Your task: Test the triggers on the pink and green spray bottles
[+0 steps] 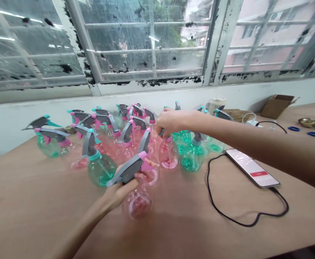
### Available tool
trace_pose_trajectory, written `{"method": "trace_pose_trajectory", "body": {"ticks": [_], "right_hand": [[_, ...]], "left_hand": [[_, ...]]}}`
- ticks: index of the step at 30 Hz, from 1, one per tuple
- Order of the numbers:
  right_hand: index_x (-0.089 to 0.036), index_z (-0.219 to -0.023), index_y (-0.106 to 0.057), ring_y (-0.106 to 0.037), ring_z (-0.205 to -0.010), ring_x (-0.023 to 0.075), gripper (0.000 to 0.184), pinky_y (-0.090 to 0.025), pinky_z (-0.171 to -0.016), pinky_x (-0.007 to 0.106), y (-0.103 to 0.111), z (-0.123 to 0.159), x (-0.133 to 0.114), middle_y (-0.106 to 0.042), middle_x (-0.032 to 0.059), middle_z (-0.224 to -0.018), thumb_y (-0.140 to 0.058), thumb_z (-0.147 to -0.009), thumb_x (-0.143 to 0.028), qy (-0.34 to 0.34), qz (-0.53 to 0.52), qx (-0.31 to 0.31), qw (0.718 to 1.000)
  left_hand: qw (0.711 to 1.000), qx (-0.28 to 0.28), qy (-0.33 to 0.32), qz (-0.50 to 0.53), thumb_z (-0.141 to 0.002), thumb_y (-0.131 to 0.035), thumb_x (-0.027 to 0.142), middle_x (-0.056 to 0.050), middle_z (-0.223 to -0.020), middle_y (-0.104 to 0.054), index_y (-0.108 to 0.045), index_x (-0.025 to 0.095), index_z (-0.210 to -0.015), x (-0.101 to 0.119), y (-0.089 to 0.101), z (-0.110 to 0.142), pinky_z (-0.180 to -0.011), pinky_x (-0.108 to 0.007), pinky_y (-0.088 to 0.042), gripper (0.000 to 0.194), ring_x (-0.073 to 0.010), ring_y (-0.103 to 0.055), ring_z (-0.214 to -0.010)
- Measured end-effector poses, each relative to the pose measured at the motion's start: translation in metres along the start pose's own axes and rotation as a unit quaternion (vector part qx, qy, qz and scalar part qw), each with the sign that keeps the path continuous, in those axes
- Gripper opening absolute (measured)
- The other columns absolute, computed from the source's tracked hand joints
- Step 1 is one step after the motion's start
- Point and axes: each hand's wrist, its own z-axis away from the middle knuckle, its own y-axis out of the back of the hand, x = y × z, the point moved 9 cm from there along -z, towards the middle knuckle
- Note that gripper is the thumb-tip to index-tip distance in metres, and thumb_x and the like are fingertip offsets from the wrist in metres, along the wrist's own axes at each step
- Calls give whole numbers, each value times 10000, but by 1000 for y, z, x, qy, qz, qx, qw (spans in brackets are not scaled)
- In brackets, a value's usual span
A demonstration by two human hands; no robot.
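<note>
Two spray bottles are in hand, with the rest standing in a loose group on the tabletop (pixel 179 223). Taking clock directions from the view's centre, the left hand (pixel 125 185) grips a pink-collared bottle (pixel 138 205) by its neck between six and seven o'clock; whether its base touches down is unclear. Near the centre, the fingers of the right hand (pixel 170 120) are curled around the grey head of another pink bottle (pixel 168 154). Green bottles stand at eight (pixel 102 171) and four (pixel 192 156). Sprayer heads already top the bottles whose necks show, so fitting looks well advanced; how tight they are, or how many remain, cannot be told.
</note>
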Motion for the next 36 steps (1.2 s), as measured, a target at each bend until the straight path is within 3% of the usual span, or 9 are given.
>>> {"method": "trace_pose_trajectory", "body": {"ticks": [4,10,17,22,25,29,33,36], "right_hand": [[-238,-952,-762,-609,-969,231,180,-316,-904,400,-3,0,1,-752,22,-977,-731,-780,-196,-1,-16,23,1000],[-226,-1002,-763,-629,-941,241,221,-248,-992,465,-10,6,18,-760,18,-932,-735,-784,-208,-24,-15,21,999],[-232,-1089,-725,-627,-995,252,324,-200,-1040,480,-11,13,25,-752,37,-1006,-751,-766,-232,-38,-19,38,998],[-213,-1178,-665,-590,-1090,282,404,-209,-1042,498,-4,29,21,-719,69,-1061,-714,-799,-344,-25,-39,71,996],[-201,-1233,-621,-575,-1094,286,433,-264,-1016,484,7,39,14,-692,90,-1089,-678,-833,-357,-10,-70,112,991],[-209,-1383,-498,-553,-1102,272,564,-395,-902,371,25,36,0,-599,139,-1237,-657,-864,-364,17,-112,168,979],[-212,-1165,-682,-572,-1060,244,371,-419,-855,334,27,20,-12,-642,117,-1147,-616,-890,-452,46,-90,168,981],[-180,-1075,-719,-603,-997,249,397,-429,-819,346,24,13,-12,-669,127,-1076,-590,-890,-507,23,-71,172,982]], "left_hand": [[999,50,1,16,-722,-528,406,-29,-792,-741,-715,235,-844,0,2,-18,-878,-383,-504,281,-278,-662,-898],[999,-5,-6,34,-719,-498,390,-70,-912,-762,-704,174,-985,13,-12,-39,-901,-402,-490,400,-301,-666,-949],[999,-6,-18,40,-709,-500,328,-61,-911,-763,-726,193,-895,20,-13,-50,-955,-402,-467,322,-301,-668,-993],[999,-10,-4,34,-712,-491,373,-70,-861,-754,-730,171,-887,11,-16,-40,-806,-370,-523,358,-277,-676,-839],[999,-7,-8,33,-712,-491,376,-72,-839,-750,-733,162,-880,15,-16,-34,-770,-352,-523,364,-265,-666,-814],[999,-11,-28,35,-708,-500,305,-55,-850,-752,-737,187,-879,34,-17,-29,-768,-351,-524,315,-261,-672,-809],[996,-41,-56,61,-708,-484,273,-49,-843,-745,-713,188,-903,52,-25,-24,-808,-345,-521,312,-243,-675,-806],[996,-35,-50,58,-695,-481,281,-48,-847,-731,-688,186,-865,53,-28,-21,-808,-351,-515,284,-234,-656,-792]]}}
